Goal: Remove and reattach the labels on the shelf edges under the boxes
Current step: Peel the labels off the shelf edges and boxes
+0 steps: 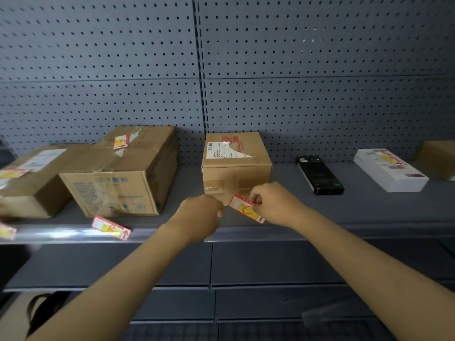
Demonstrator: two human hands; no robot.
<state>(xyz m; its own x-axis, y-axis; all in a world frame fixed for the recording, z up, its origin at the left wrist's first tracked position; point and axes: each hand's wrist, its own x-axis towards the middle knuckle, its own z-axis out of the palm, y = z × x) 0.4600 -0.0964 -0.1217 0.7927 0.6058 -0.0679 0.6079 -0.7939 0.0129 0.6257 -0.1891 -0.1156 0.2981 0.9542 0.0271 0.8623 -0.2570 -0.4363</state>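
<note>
Materials on a grey shelf (344, 212) of matt painted metal.
Behind it, a matt perforated back panel (320, 70); on it, rough brown cardboard boxes (118, 183) with glossy tape; along its front edge, a shiny clear plastic strip (56, 233) and a paper label (110, 227).

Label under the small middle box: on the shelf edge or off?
Off: right hand holds the label tilted above the shelf edge.
</note>
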